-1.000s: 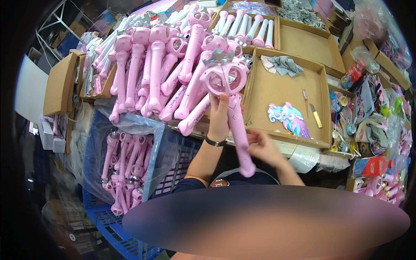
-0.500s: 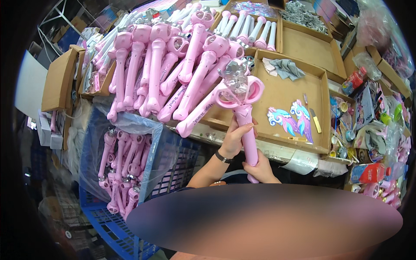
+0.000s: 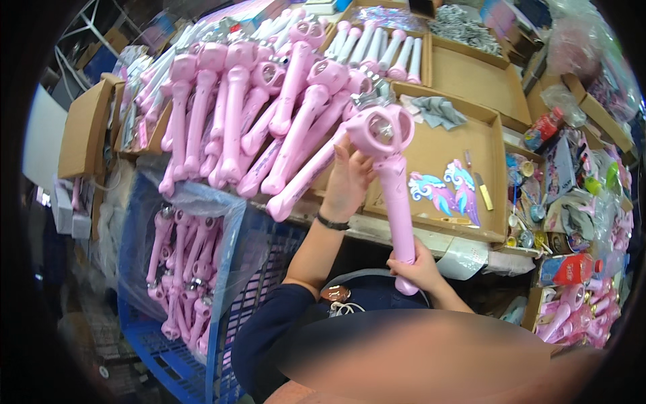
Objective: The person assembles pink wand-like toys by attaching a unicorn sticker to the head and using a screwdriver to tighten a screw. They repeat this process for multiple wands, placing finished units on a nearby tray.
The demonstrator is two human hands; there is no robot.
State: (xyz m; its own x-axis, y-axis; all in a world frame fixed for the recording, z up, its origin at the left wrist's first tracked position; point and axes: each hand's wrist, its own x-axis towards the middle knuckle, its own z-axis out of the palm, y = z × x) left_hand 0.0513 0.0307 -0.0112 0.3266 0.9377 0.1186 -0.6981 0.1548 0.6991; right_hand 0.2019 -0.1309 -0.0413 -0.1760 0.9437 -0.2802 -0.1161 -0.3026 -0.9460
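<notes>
Pink toy wand point(image 3: 393, 175) gripped by left hand point(image 3: 346, 182) and right hand point(image 3: 417, 266) | stacked wands point(image 3: 269, 114) may be toppled if nudged.

Red package point(image 3: 564, 268) lower right; brown carton point(image 3: 84, 128) left.

The toy wand point(image 3: 393, 188) is pink, like the pile of wands point(image 3: 269, 114) behind it. The cardboard tray point(image 3: 437, 145) is brown, with a grey cloth point(image 3: 437, 111) and pastel blue-and-pink wing stickers point(image 3: 444, 192). The crate point(image 3: 168, 350) is blue, the sleeve point(image 3: 262, 330) dark navy.
</notes>
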